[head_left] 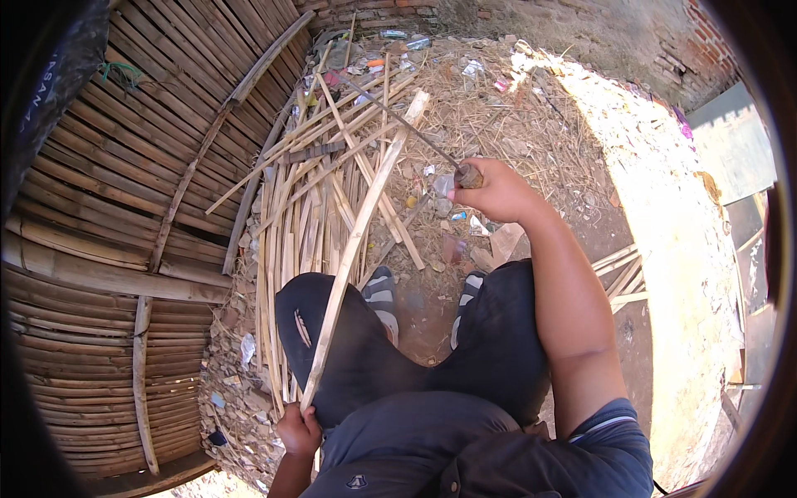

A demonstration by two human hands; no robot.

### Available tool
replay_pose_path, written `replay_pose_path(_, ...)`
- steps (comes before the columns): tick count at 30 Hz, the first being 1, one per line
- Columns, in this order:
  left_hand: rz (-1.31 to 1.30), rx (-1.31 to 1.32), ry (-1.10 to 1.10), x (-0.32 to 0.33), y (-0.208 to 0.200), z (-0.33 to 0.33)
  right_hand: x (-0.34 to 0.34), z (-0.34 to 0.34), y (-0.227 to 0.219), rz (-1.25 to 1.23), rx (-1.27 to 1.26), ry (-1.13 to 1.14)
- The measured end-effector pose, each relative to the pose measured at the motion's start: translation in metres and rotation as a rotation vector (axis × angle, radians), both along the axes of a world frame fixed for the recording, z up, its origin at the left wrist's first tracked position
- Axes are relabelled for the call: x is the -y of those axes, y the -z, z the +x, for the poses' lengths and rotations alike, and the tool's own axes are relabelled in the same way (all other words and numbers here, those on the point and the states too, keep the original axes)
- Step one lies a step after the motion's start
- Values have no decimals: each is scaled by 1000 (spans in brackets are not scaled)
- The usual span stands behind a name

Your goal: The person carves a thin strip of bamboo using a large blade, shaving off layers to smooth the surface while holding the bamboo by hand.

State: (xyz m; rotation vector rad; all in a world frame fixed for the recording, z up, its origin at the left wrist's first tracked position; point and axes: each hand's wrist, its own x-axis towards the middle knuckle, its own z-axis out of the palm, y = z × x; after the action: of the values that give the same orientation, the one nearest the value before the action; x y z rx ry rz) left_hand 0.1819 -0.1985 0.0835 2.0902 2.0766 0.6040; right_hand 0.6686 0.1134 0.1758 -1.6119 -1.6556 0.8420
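My left hand [299, 430] is closed round the near end of a long, pale bamboo strip [359, 228]. The strip slants up and away across my left knee, its far end widest. In front of my right knee, my right hand [496, 191] grips the wooden handle [469, 176] of a long-bladed knife. Its thin dark blade [415, 131] points away to the left and crosses the strip near the far end in this view. Whether blade and strip touch, I cannot tell.
Many split bamboo strips [311, 212] lie piled beyond my left knee, beside a bamboo slat wall [158, 158]. Litter and straw cover the ground ahead, up to a brick wall [531, 21]. More strips [623, 274] lie at the right. My sandalled feet [382, 299] are between.
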Motion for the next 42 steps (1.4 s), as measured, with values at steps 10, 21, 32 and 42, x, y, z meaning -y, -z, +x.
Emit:
replay_pose_path(10, -40, -33, -19, 4, -10, 2, 37, -44, -57, 70, 716, -437)
replay_pose_path(21, 9, 15, -53, -2, -17, 9, 18, 3, -34, 154, 543, -33)
replay_pose_path(32, 240, -80, -54, -196, -71, 58, -4, 11, -22, 97, 484, 174)
replay_pose_path(42, 181, -126, 116, -270, -94, 106, -10, 5, -13, 95, 440, 31)
